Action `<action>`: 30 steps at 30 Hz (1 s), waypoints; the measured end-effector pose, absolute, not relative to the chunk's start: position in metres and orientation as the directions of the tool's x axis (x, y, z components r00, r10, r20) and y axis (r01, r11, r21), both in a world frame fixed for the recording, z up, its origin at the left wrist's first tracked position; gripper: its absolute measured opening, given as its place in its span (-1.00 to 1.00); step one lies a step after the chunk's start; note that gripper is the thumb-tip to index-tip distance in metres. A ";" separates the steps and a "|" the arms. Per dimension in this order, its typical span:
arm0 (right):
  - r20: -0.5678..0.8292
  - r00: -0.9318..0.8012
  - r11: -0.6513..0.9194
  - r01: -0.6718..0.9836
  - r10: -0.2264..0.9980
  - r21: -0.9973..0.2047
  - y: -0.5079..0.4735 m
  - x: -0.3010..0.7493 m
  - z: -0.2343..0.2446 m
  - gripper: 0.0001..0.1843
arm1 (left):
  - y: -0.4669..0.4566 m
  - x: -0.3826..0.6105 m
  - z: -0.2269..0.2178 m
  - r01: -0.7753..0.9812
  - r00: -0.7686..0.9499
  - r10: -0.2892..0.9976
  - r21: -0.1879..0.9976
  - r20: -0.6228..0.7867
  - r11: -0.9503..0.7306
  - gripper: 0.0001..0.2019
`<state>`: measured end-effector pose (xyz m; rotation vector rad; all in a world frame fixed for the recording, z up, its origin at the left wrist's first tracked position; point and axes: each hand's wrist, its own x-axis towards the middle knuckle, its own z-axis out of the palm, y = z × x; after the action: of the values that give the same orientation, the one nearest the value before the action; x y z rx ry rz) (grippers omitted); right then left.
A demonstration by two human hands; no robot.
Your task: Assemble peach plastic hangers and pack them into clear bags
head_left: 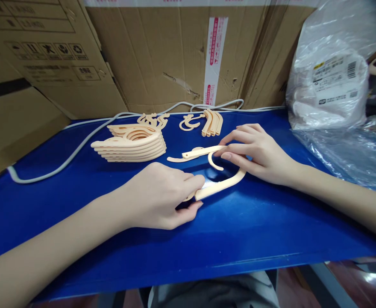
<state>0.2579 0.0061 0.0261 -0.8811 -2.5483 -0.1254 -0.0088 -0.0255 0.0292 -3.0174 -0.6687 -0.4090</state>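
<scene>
Out at ten o'clock from mid-view, brown cardboard box (pixel 63 81) with printed handling symbols. At nine, slim white cable (pixel 69 160), looping across smooth blue desk (pixel 111 252); nearer in, neat stack of cream plastic curved pieces (pixel 128 149), several layers, lying flat. Just behind, between ten and eleven, small group of cream plastic hooks (pixel 152 121).

Toward seven, left hand (pixel 167 196): closed, thumb and fingers pinching near end of cream plastic bent arm (pixel 220 186). Sliver of another cream piece (pixel 189 198) showing beside the grip, form mostly hidden.

Near centre, cream plastic straight arm (pixel 201 152), set across a thin round-ended cream piece (pixel 174 160). At twelve, loose cream curved hooks (pixel 188 124) on desk; upright behind, large brown cardboard carton (pixel 175 51) with strip of white red-printed tape (pixel 215 64). Toward four, close in, single cream C-shaped hook (pixel 214 162), just below right fingertips. Between one and two, upright-looking bundle of cream curved arms (pixel 212 123).

At three, right hand (pixel 255 149): fingers bent, tips touching straight arm, far end of bent arm just beneath; firm grip or light touch, cannot tell. Farther out at two, translucent plastic bag (pixel 329 100) with white label; at three, crumpled clear plastic film (pixel 345 156).
</scene>
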 end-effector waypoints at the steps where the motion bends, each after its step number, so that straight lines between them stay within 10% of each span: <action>1: 0.431 -0.700 0.792 0.607 0.569 -0.059 0.006 0.258 0.026 -0.63 | -0.026 -0.009 0.030 0.412 0.878 0.404 0.026 0.256 -0.911 -0.88; 30: 0.347 -0.661 0.724 0.685 0.665 -0.082 0.013 0.260 0.015 -0.68 | -0.021 -0.007 0.027 0.327 0.921 0.306 -0.049 0.240 -0.944 -0.72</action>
<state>0.2601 0.0127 0.0149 -1.0471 -2.5754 -0.0788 -0.0072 -0.0207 0.0268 -2.9922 -0.4936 -0.3530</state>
